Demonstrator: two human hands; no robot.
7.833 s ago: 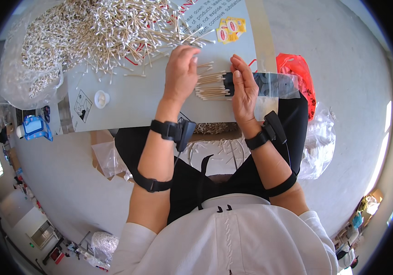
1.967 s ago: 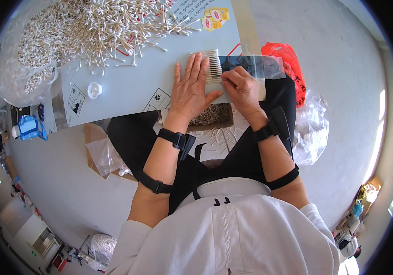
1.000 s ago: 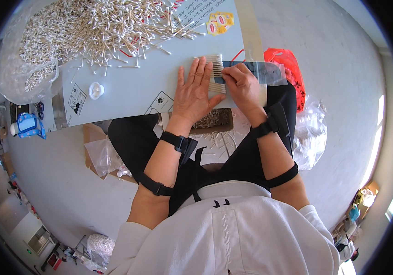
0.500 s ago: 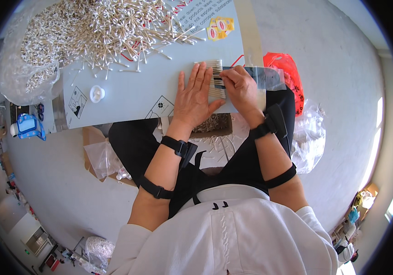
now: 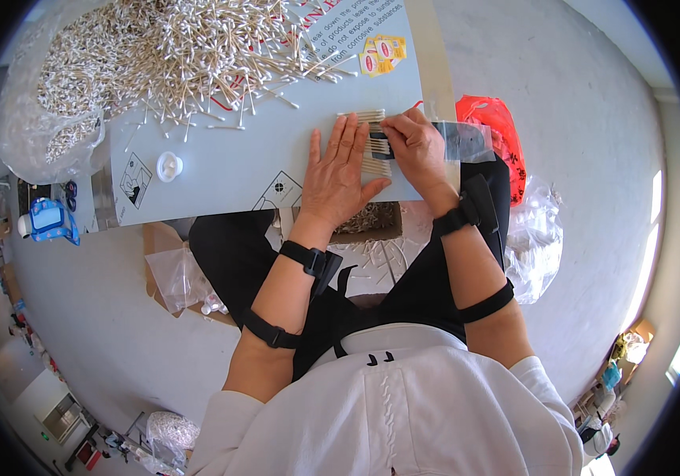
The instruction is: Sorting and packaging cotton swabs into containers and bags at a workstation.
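Left hand (image 5: 336, 176), centre: is lying flat on swabs (image 5: 378, 146). Right hand (image 5: 421, 155): is pinching beside them, contents unclear. Swab heap (image 5: 197, 49), upper left: is covering bench (image 5: 229, 170).

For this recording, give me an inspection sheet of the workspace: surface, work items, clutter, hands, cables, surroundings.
Surface: grey table with printed markings and a tan strip along its right edge.
Work items: swab row on the table, with a dark sheet extending to its right; swab pile at upper left.
Clutter: yellow packets; small white cup.
Hands: left hand flat, palm down, over the row's left part; right hand curled at its right end, any grip hidden.
Cables: nothing seen clearly.
Surroundings: red bag and clear plastic at right; grey floor.
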